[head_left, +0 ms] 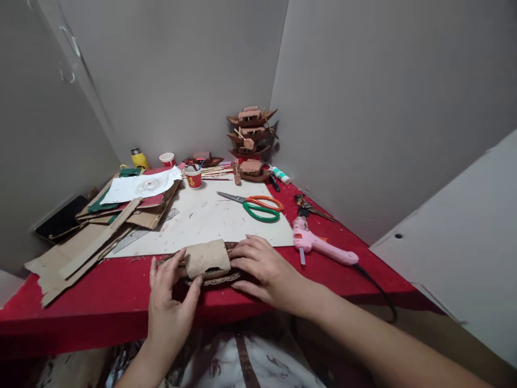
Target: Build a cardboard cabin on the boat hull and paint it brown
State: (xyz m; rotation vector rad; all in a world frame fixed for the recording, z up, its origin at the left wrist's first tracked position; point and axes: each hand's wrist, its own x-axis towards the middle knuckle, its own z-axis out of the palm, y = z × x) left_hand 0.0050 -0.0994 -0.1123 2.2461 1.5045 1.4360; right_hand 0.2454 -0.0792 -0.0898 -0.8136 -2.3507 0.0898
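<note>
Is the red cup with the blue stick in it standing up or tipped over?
Upright: the red cup rests on its base, rim facing up, and the blue stick pokes out of its top.

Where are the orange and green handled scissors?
In the head view, the scissors lie mostly on the right of the white sheet, left of the pink plastic glue gun.

Soft, even, rather muted light falls over the smooth grey wall panels [173, 81], the right one [383, 97] darkening somewhat upper right. Small white glints mark the upper left. Below the red cloth-covered worktop [347, 280], shadow deepens. Wide-angle distortion stretches the edges; distant details look soft.
</note>
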